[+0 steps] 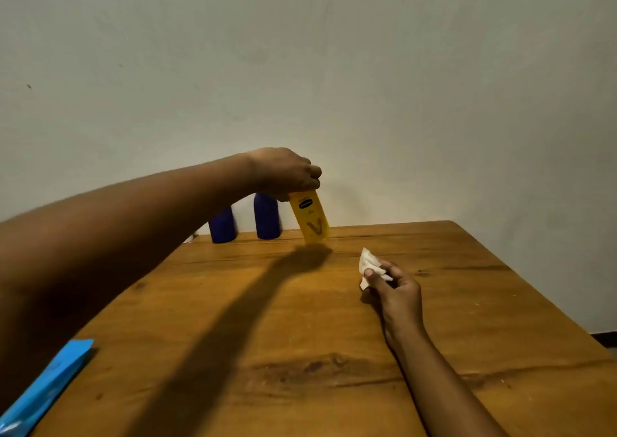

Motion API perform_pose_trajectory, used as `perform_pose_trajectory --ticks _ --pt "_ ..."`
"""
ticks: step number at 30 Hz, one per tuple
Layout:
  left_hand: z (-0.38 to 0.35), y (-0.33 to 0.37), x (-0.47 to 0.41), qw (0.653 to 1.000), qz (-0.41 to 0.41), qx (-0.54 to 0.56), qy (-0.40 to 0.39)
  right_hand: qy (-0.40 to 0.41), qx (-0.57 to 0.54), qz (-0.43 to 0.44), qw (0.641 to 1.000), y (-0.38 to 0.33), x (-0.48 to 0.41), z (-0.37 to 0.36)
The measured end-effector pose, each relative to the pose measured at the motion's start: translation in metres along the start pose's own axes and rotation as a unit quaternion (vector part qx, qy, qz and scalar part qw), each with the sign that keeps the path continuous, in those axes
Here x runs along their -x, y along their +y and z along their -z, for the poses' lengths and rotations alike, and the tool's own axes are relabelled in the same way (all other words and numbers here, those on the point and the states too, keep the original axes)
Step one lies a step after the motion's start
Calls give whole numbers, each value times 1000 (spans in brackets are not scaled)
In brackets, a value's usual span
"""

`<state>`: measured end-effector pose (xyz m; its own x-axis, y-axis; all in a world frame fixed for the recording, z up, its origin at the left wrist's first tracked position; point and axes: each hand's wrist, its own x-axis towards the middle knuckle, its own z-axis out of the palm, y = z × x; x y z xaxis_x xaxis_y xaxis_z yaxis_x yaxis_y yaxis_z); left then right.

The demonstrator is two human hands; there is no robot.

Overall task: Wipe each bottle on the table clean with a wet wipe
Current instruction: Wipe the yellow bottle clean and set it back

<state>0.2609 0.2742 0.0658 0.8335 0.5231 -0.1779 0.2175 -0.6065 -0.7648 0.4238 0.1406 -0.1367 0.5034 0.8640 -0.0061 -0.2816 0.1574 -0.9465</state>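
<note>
Left hand [283, 172] is gripping the yellow bottle [310, 217] by its top, while the right hand [395, 291] is pinching the wet wipe [369, 264].

The yellow bottle is tilting at the far edge of the table [300, 319]; whether its base is touching the wood cannot be told. A blue bottle [266, 216] is standing upright just beside it, with a 2nd blue bottle [223, 224] further left. The right hand is holding the crumpled wipe between thumb and fingers, nearer the person and well apart from all 3 bottles. A blue packet [46, 386] is lying at the near left corner.

Left of the yellow bottle [310, 219], passage is blocked by blue bottles [266, 217]; bare table [444, 256] is left open right of it.
</note>
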Motion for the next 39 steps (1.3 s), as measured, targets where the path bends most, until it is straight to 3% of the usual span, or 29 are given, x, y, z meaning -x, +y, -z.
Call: perform_pose_trajectory --ticks 5,12,34,39 --pt "-34 -6 -59 997 -58 -47 -18 -10 5 1 1000 -1 -40 -6" --pt "-69 -22 -85 995 -72 -64 -25 -46 26 9 999 9 -63 -15" --pt "-67 -30 -89 993 -48 -106 -34 -59 21 6 998 12 -67 -13" --pt "-57 -28 -75 998 -16 -57 -15 -66 23 15 997 12 -67 -11"
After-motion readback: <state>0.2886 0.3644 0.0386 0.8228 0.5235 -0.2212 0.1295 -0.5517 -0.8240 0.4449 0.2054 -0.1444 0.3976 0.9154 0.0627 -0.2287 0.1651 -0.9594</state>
